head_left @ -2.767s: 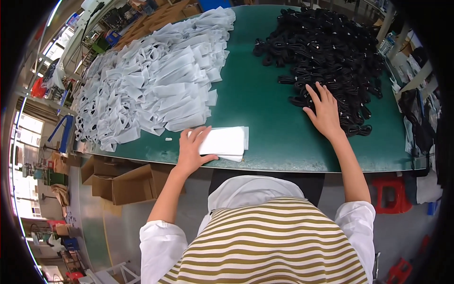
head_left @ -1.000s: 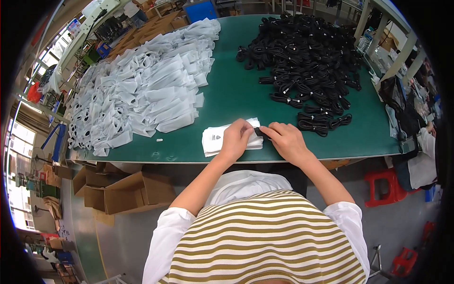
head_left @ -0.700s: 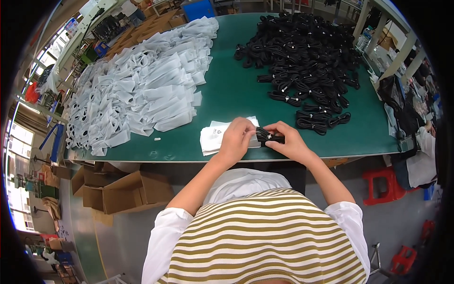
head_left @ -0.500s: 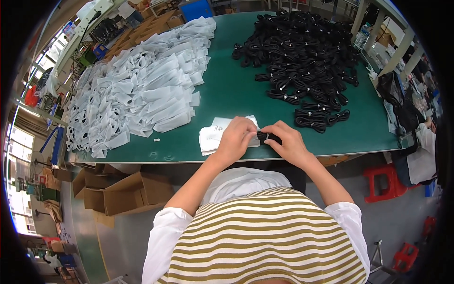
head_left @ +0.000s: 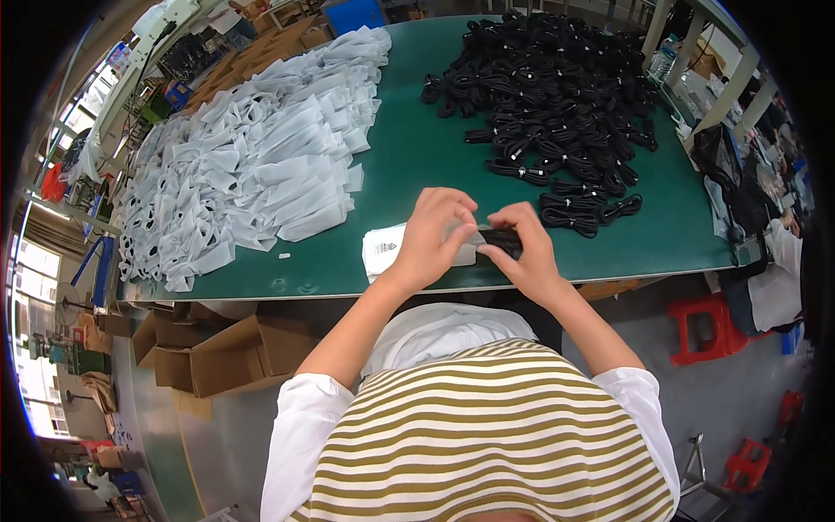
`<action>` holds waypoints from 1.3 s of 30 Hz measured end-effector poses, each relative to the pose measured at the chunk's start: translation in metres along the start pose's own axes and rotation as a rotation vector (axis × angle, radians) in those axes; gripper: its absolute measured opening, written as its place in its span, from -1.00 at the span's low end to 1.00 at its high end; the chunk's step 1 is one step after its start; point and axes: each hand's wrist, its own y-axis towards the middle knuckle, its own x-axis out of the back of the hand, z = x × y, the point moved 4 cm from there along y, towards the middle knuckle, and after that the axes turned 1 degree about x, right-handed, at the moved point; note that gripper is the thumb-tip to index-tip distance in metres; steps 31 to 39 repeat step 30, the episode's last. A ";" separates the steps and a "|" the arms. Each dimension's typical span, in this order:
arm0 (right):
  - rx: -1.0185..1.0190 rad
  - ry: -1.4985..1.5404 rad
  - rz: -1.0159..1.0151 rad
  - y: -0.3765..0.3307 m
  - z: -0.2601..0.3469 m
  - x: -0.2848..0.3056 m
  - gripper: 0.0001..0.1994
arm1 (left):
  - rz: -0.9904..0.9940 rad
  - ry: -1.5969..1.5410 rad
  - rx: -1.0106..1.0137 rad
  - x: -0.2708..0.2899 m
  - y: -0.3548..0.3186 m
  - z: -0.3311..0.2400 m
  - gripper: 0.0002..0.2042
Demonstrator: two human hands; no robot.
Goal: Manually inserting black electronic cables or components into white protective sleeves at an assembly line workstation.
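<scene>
Near the table's front edge, my right hand (head_left: 532,252) is closed around a coiled black cable (head_left: 503,242), thumb below and fingers over it. The cable's left end meets the mouth of a translucent plastic bag (head_left: 470,250); how far it is inside, I cannot tell. My left hand (head_left: 433,233) pinches that bag with thumb and fingers, partly hiding it. Beneath and left of this hand lies a stack of flat white bags (head_left: 379,251) with dark print.
A big heap of filled translucent bags (head_left: 252,157) covers the table's left. Coiled black cables (head_left: 557,96) are piled at the far right, with several loose coils (head_left: 584,209) nearer my right hand. Cardboard boxes (head_left: 248,357) stand below at left, a red stool (head_left: 709,331) at right.
The cable's left end has come up against the bag's mouth. My left hand has risen slightly with its fingers lifted, and my right hand has turned a little around the coil.
</scene>
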 end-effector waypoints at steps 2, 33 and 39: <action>-0.204 0.375 -0.174 -0.002 -0.005 -0.002 -0.63 | 0.024 -0.193 0.120 -0.002 0.001 0.003 -0.93; -0.464 -0.865 0.247 -0.045 -0.077 0.084 -0.73 | 0.204 0.314 0.373 0.047 0.049 0.152 -0.60; -0.464 -0.865 0.247 -0.045 -0.077 0.084 -0.73 | 0.204 0.314 0.373 0.047 0.049 0.152 -0.60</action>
